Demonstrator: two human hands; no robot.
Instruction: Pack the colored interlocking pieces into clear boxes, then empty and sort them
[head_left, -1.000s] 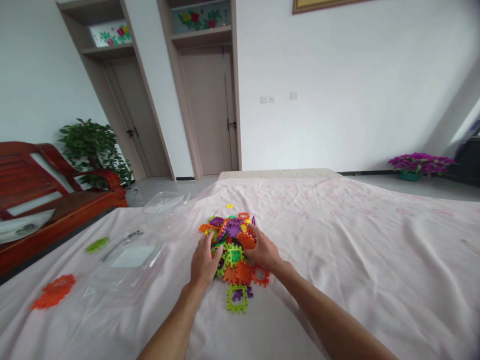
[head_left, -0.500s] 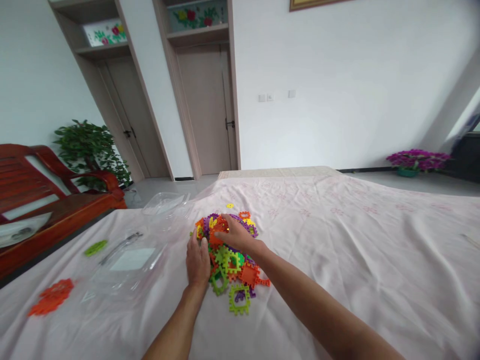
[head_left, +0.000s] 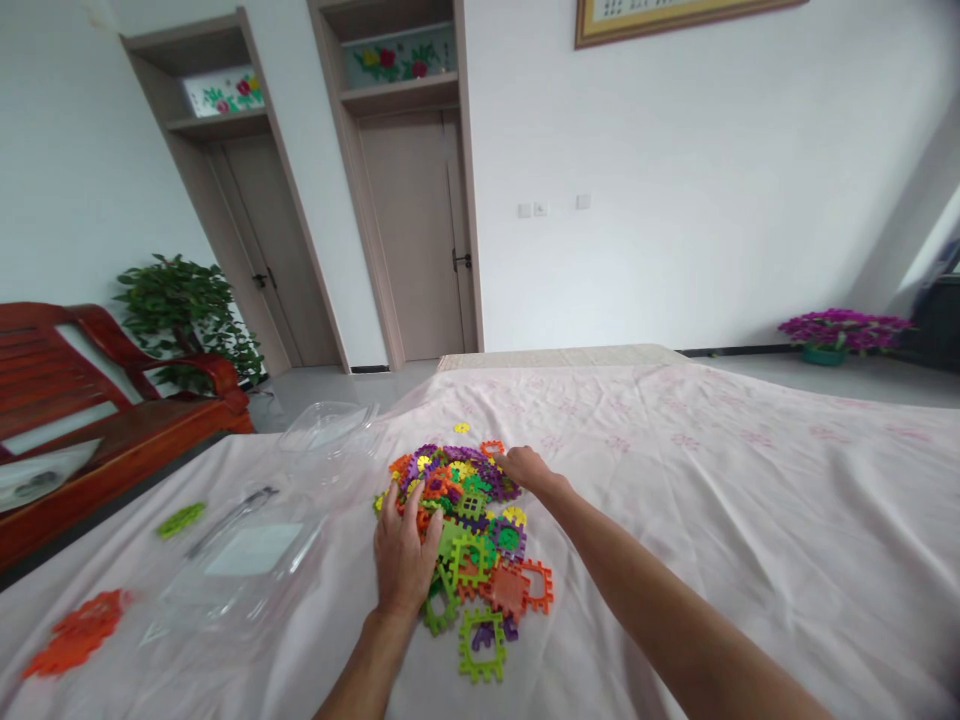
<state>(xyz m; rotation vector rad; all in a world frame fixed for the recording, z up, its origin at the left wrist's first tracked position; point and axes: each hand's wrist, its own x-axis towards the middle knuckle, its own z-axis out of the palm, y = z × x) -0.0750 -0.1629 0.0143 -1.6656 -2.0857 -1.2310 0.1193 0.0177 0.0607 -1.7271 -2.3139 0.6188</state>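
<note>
A heap of colourful plastic interlocking building pieces lies on the pale pink cloth in front of me. My left hand rests at the heap's left side, fingers apart and touching the pieces. At the far right of the heap is my right hand, its fingers pressed together by an orange frame piece; what they hold, if anything, is hidden. Nearest to me lies a lime green square frame piece. An orange square piece sits just behind it, and a small yellow piece lies beyond the heap.
Clear plastic packaging with a dark handle lies left of the heap, and a second clear shell is behind it. A green piece and orange pieces lie farther left. A red wooden bench stands beside the cloth-covered surface.
My right hand has moved off the middle of the heap to its right edge, uncovering green, yellow and purple pieces. My left hand stays at the left side, its fingers now more spread.
</note>
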